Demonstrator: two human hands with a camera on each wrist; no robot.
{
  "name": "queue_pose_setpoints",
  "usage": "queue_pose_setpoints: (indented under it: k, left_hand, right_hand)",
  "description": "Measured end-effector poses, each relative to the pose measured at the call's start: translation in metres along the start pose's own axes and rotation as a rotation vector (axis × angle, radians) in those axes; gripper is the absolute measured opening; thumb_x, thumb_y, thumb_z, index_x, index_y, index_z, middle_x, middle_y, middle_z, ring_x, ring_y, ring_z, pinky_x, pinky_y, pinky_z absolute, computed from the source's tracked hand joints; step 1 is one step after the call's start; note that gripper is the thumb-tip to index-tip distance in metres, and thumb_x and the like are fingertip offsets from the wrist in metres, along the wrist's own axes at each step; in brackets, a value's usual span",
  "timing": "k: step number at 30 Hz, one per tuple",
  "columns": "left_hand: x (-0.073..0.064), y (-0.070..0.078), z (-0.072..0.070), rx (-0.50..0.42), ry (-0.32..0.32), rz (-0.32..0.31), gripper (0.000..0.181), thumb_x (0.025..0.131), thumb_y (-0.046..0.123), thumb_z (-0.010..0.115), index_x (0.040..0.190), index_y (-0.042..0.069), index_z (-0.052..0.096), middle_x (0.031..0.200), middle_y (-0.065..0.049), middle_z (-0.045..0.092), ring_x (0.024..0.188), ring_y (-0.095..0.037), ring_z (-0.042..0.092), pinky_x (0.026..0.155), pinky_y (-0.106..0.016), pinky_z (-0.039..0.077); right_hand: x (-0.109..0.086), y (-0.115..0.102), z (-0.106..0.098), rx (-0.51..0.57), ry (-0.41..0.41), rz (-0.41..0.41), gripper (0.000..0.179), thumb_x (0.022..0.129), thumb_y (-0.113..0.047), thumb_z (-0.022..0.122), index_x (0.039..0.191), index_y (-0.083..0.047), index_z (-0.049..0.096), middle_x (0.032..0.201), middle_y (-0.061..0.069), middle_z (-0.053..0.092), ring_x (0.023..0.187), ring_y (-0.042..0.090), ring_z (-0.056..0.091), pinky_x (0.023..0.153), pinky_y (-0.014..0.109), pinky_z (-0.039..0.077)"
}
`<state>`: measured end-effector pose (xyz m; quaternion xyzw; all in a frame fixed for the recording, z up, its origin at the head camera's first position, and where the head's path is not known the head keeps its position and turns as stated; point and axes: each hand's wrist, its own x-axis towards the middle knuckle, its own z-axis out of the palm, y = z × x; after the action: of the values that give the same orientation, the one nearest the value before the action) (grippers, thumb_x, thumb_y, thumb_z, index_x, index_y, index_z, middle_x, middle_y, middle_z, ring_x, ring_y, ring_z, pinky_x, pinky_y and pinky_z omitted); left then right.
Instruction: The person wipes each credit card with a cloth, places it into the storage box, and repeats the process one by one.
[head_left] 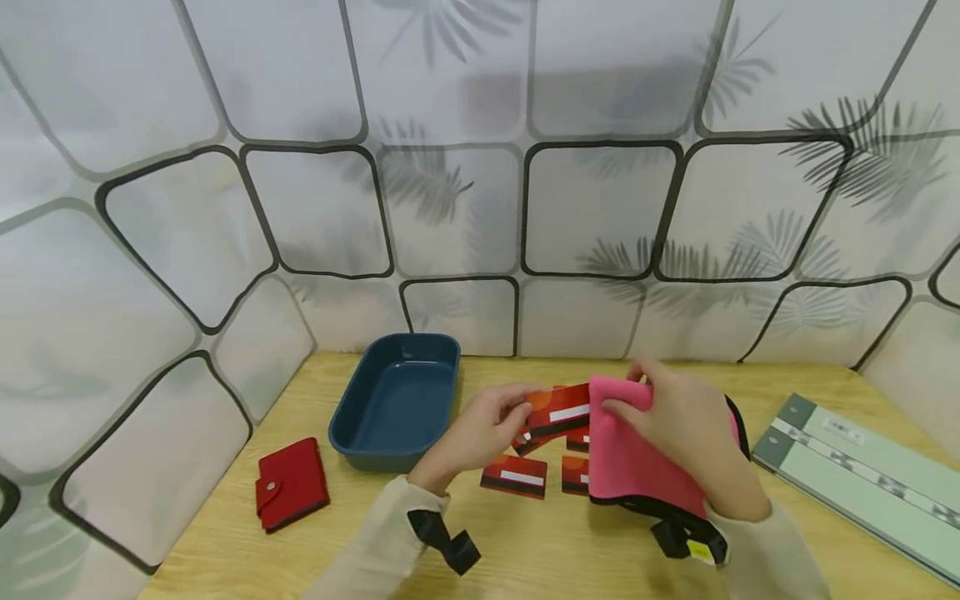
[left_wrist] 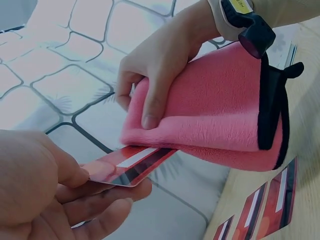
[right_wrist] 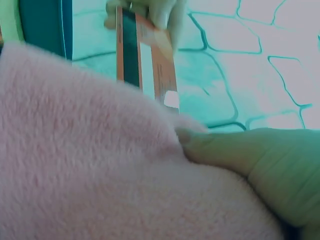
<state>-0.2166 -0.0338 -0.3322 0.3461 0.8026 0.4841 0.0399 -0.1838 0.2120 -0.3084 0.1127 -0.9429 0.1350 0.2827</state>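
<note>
My left hand (head_left: 486,425) pinches a red and orange bank card (head_left: 558,410) by one end between thumb and fingers. In the left wrist view the card's (left_wrist: 131,165) far end is hidden by the fold of a pink plush cloth (left_wrist: 210,100) with black edging. My right hand (head_left: 686,425) grips that cloth near its upper edge, the thumb (left_wrist: 156,102) on its face. The right wrist view shows the cloth (right_wrist: 80,150) close up, with the card (right_wrist: 145,60) rising behind it. More red cards (head_left: 514,477) lie on the table below my hands.
A blue rectangular tub (head_left: 352,437) stands left of my left hand. Further left lies a red snap-closure wallet (head_left: 294,483). A pale green ring binder or box (head_left: 870,475) lies at the right. A patterned curtain (head_left: 465,217) hangs behind the wooden table (head_left: 225,550).
</note>
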Motion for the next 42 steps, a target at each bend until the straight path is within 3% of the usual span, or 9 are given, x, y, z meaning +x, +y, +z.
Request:
queue_pose_setpoints:
  k: [7, 14, 18, 21, 27, 30, 33, 36, 42]
  left_hand:
    - [0.0, -0.001, 0.001, -0.063, -0.049, -0.012, 0.031, 0.1, 0.003, 0.047, 0.127, 0.003, 0.061, 0.075, -0.02, 0.06, 0.057, -0.01, 0.06, 0.057, -0.025, 0.054]
    - [-0.001, -0.001, -0.001, -0.128, -0.038, 0.025, 0.03, 0.098, -0.002, 0.045, 0.123, 0.003, 0.06, 0.059, -0.013, 0.049, 0.047, -0.018, 0.052, 0.059, -0.038, 0.057]
    - [-0.002, -0.002, -0.004, -0.175, -0.004, 0.049, 0.025, 0.099, 0.0, 0.046, 0.115, -0.001, 0.064, 0.089, -0.021, 0.064, 0.058, -0.018, 0.056, 0.061, -0.041, 0.058]
    - [-0.004, -0.003, -0.006, -0.168, 0.025, 0.033, 0.026, 0.099, 0.001, 0.047, 0.117, -0.001, 0.064, 0.117, -0.021, 0.063, 0.074, -0.015, 0.061, 0.067, -0.041, 0.058]
    - [-0.004, -0.005, -0.01, -0.145, 0.029, 0.02, 0.039, 0.091, -0.008, 0.047, 0.127, 0.002, 0.059, 0.113, -0.019, 0.064, 0.084, -0.021, 0.064, 0.066, -0.023, 0.052]
    - [-0.002, -0.006, -0.009, -0.141, 0.082, -0.019, 0.035, 0.09, -0.004, 0.054, 0.123, 0.005, 0.063, 0.102, -0.017, 0.068, 0.082, -0.019, 0.066, 0.063, -0.021, 0.051]
    - [-0.001, -0.005, -0.007, -0.188, 0.183, -0.058, 0.024, 0.093, 0.004, 0.059, 0.116, 0.004, 0.067, 0.098, -0.018, 0.07, 0.077, -0.024, 0.068, 0.063, -0.028, 0.056]
    - [0.0, -0.004, -0.003, -0.213, 0.293, -0.073, 0.02, 0.094, 0.008, 0.06, 0.111, 0.0, 0.069, 0.105, -0.019, 0.068, 0.081, -0.029, 0.068, 0.068, -0.032, 0.058]
    - [0.001, -0.006, 0.003, -0.192, 0.423, -0.099, 0.016, 0.092, 0.005, 0.062, 0.103, -0.002, 0.072, 0.099, -0.018, 0.065, 0.081, -0.024, 0.062, 0.071, -0.025, 0.054]
  right_hand:
    - [0.0, 0.016, -0.005, -0.07, 0.094, -0.013, 0.032, 0.073, -0.029, 0.082, 0.087, -0.014, 0.057, 0.049, -0.002, 0.033, 0.043, 0.016, 0.031, 0.042, 0.028, 0.023]
    - [0.002, 0.017, -0.013, -0.042, 0.111, -0.035, 0.029, 0.075, -0.028, 0.081, 0.088, -0.014, 0.06, 0.049, -0.003, 0.035, 0.045, 0.015, 0.034, 0.043, 0.027, 0.024]
    - [0.003, 0.018, -0.017, -0.025, 0.096, -0.053, 0.027, 0.076, -0.027, 0.08, 0.087, -0.016, 0.059, 0.05, -0.004, 0.036, 0.046, 0.014, 0.036, 0.044, 0.027, 0.025]
    - [0.003, 0.019, -0.019, -0.002, 0.05, -0.062, 0.025, 0.077, -0.027, 0.08, 0.088, -0.017, 0.059, 0.052, -0.004, 0.04, 0.048, 0.013, 0.039, 0.046, 0.027, 0.028]
    - [0.001, 0.023, -0.022, 0.101, -0.059, -0.094, 0.026, 0.077, -0.029, 0.08, 0.089, -0.019, 0.06, 0.06, -0.005, 0.051, 0.054, 0.01, 0.045, 0.048, 0.024, 0.036]
    - [0.0, 0.022, -0.023, 0.167, -0.116, -0.099, 0.026, 0.077, -0.031, 0.08, 0.09, -0.019, 0.061, 0.063, -0.006, 0.055, 0.055, 0.009, 0.047, 0.047, 0.022, 0.039]
    - [-0.001, 0.019, -0.025, 0.203, -0.148, -0.095, 0.025, 0.078, -0.033, 0.08, 0.089, -0.021, 0.061, 0.065, -0.007, 0.055, 0.056, 0.009, 0.048, 0.047, 0.022, 0.04]
    - [-0.003, 0.014, -0.028, 0.234, -0.179, -0.093, 0.023, 0.078, -0.034, 0.079, 0.089, -0.024, 0.062, 0.068, -0.008, 0.056, 0.058, 0.008, 0.049, 0.048, 0.022, 0.042]
    - [-0.006, -0.002, -0.028, 0.356, -0.217, -0.185, 0.02, 0.079, -0.033, 0.079, 0.09, -0.029, 0.063, 0.074, -0.013, 0.059, 0.062, 0.002, 0.052, 0.051, 0.021, 0.046]
